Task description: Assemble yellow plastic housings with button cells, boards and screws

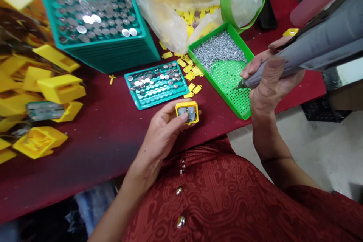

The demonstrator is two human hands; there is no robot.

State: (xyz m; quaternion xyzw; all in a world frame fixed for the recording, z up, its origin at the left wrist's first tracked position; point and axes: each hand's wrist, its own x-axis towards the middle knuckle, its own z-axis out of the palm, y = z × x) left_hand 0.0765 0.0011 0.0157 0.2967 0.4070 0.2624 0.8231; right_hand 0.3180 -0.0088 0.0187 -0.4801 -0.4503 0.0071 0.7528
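My left hand [167,124] grips a small yellow plastic case [194,103] near the table's front edge, thumb resting on the grey parts inside its open face. My right hand [268,83] is wrapped round a grey electric screwdriver [306,41], which slants down to the left. Its tip is over the perforated part of a green tray [242,111]; whether it touches is hard to tell. Small silver screws [218,47] are heaped at the tray's far end. Left of it lies a teal tray [141,104] partly filled with round metal discs [146,80].
A tall stack of teal trays [107,58] filled with discs stands at the back left. Yellow cases [61,89] pile up along the left. Small yellow tags [188,69] lie between the trays. A clear plastic bag [159,3] and a green bag [227,0] sit behind.
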